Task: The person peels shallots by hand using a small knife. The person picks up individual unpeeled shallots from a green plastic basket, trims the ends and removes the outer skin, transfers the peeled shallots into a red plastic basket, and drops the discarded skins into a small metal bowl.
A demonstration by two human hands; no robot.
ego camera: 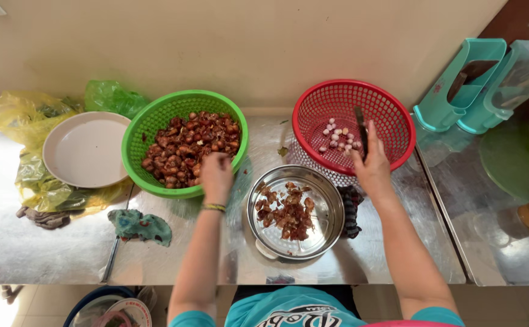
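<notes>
Here, left to right: your left hand reaches into the near edge of the green basket, fingers curled down onto the unpeeled shallots. Whether they have closed on one, you cannot tell; the back of the hand hides it. The bulbs are probably light, firm and small, with dry papery skin that slips and flakes, so pinch one across its belly, not by the loose skin. They lie right under and just beyond your fingertips, heaped toward the basket's middle.

Next, the steel pot sits between your arms on the table, holding brown peelings.

Your right hand rests over the near rim of the red basket, fingers wrapped around a small dark-bladed knife pointing away from you. Mind the edge. The peeled pale shallots lie just left of the blade, close but apart from your fingers.
</notes>
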